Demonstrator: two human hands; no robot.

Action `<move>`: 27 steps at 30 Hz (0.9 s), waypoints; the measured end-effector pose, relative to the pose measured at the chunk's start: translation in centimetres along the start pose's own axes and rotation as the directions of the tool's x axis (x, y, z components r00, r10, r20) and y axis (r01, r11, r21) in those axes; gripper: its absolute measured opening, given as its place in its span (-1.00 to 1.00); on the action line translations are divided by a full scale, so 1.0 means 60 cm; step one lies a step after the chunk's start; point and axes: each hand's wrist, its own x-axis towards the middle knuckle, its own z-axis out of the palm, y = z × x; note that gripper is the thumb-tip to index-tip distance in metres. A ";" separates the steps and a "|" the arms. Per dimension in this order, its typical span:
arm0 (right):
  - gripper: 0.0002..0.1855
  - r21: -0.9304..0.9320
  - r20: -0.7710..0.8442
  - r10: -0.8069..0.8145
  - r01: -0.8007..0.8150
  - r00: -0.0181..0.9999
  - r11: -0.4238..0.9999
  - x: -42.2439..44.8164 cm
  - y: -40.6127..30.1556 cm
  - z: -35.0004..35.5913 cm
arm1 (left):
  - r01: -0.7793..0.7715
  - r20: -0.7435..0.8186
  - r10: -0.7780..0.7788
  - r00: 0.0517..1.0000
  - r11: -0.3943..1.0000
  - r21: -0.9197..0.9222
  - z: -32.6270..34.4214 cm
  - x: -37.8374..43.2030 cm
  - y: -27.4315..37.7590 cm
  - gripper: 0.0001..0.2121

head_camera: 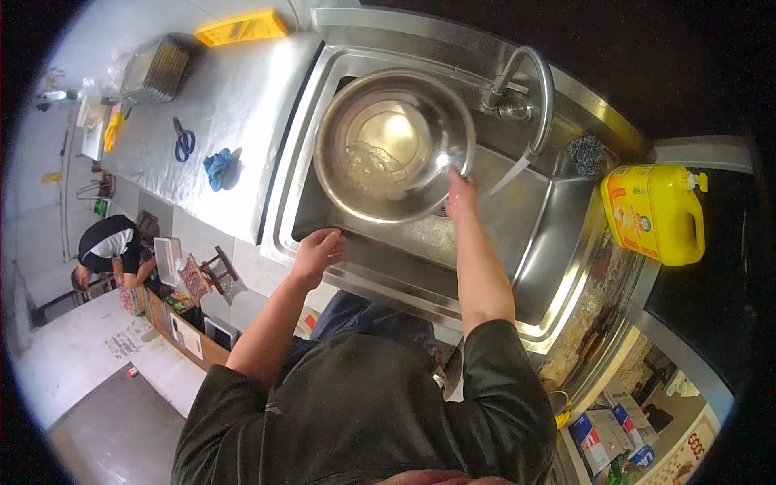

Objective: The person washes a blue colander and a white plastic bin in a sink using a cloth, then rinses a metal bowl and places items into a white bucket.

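Observation:
A large round stainless steel basin [394, 209] sits tilted in the steel sink [388, 239], with some clear water moving in it. My right hand [462, 193] grips the basin's rim at its lower right. Near the sink's front edge, my left hand [320, 254] is raised with its fingers curled together; nothing shows in it. The curved faucet [548, 97] stands at the back right, and water runs from its spout into the sink, to the right of the basin.
Blue-handled scissors [184, 144] and a blue cloth [218, 168] lie on the steel counter [254, 115] to the left. A steel wool scourer [585, 156] and a yellow pump jug [655, 212] stand right of the sink. Further left, a person [109, 245] bends beside a wooden stool [206, 273].

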 end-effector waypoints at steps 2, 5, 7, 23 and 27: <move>-0.45 -0.055 0.091 0.089 -0.085 0.992 0.995 0.063 0.050 -0.068 | -0.019 0.037 0.020 0.999 1.000 -0.022 0.002 -0.006 0.016 -0.64; -0.62 0.002 0.247 0.294 -0.304 0.923 0.953 0.020 0.019 -0.115 | -0.081 0.015 0.081 0.997 0.997 -0.015 -0.007 -0.030 0.031 -0.62; -0.75 -0.124 0.129 0.276 -0.260 0.953 0.958 -0.026 -0.012 -0.135 | -0.131 0.045 0.131 0.990 0.991 -0.004 -0.015 -0.045 0.035 -0.61; -0.75 -0.949 -0.085 -0.052 -0.065 0.995 0.308 -0.110 -0.271 -0.251 | -0.173 0.217 0.131 0.967 0.967 0.185 -0.020 -0.013 -0.030 -0.70; -0.71 -0.987 0.066 -0.326 0.013 0.943 -0.163 -0.136 -0.371 -0.194 | -0.345 0.308 0.238 0.921 0.865 0.364 0.030 -0.013 -0.039 -0.69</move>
